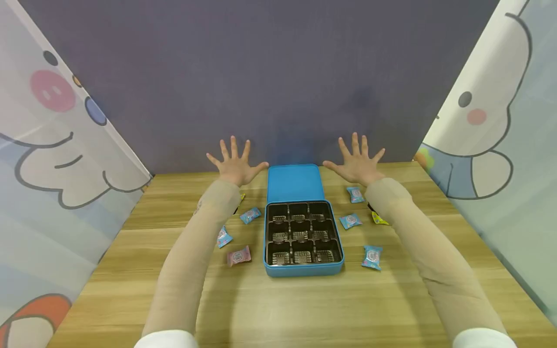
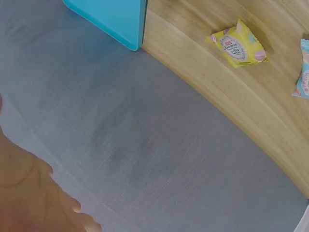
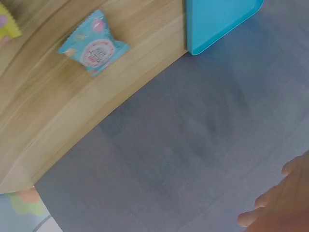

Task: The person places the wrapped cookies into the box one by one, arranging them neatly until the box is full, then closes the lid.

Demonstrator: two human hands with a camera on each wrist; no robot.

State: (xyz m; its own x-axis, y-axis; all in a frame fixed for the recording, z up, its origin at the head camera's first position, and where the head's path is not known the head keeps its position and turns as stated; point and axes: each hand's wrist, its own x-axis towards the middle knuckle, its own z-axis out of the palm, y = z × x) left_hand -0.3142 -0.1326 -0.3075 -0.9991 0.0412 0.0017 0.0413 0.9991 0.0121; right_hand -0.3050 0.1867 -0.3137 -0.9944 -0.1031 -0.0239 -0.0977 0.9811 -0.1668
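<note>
Both hands are raised with fingers spread, one on each side of the upright lid of a blue tin box (image 1: 304,270). My left hand (image 1: 236,168) holds nothing, its thumb pointing toward the lid (image 1: 296,182). Likewise with nothing in it, my right hand (image 1: 358,164) is spread at the far right of the lid. A black tray (image 1: 300,231) with several bare compartments fills the box. Below the left hand in the left wrist view lies a yellow wrapped candy (image 2: 240,46). In the right wrist view, a blue wrapped candy (image 3: 96,46) lies near the table's back edge.
More wrapped candies lie around the box: a pink one (image 1: 239,256) and blue ones (image 1: 250,215) on the left, blue ones (image 1: 372,257) and a yellow one (image 1: 379,219) on the right. A grey panel (image 1: 278,87) stands behind the wooden table (image 1: 296,309); printed sheets flank it.
</note>
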